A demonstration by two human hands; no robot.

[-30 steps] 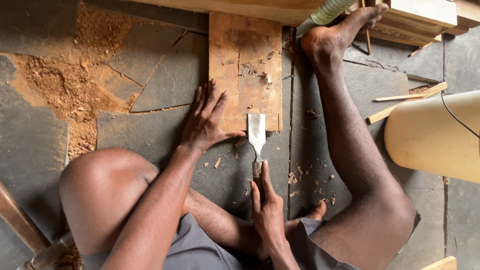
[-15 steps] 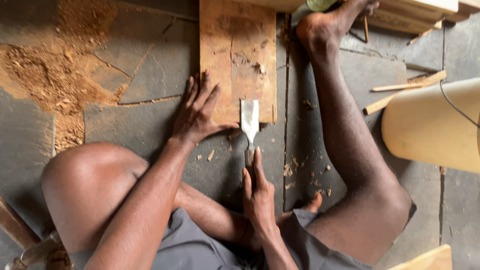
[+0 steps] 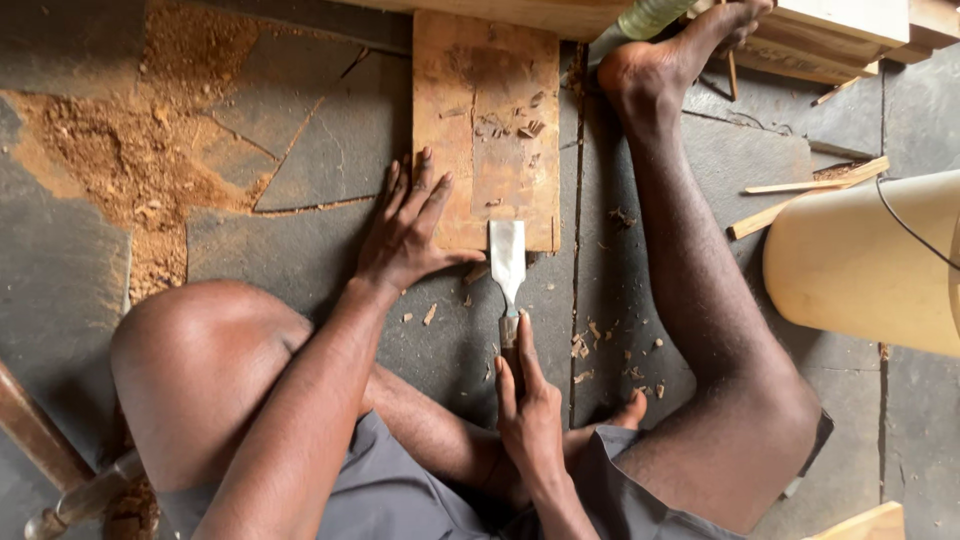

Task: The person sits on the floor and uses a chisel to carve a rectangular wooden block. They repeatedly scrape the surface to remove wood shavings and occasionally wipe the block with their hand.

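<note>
A flat wooden board lies on the stone floor in front of me, with small chips on its surface. My left hand presses flat on the board's near left corner, fingers spread. My right hand grips the handle of a wide chisel, index finger laid along it. The metal blade rests at the board's near edge, pointing away from me. My bare right foot rests near the board's far right corner against stacked timber.
A heap of sawdust covers the floor at the left. A large cream container stands at the right, with thin wood strips beside it. Planks lie along the top. A wooden handle shows at bottom left.
The chisel and my right hand have shifted slightly forward, bringing the blade up to the board's near edge. My left hand stays on the board.
</note>
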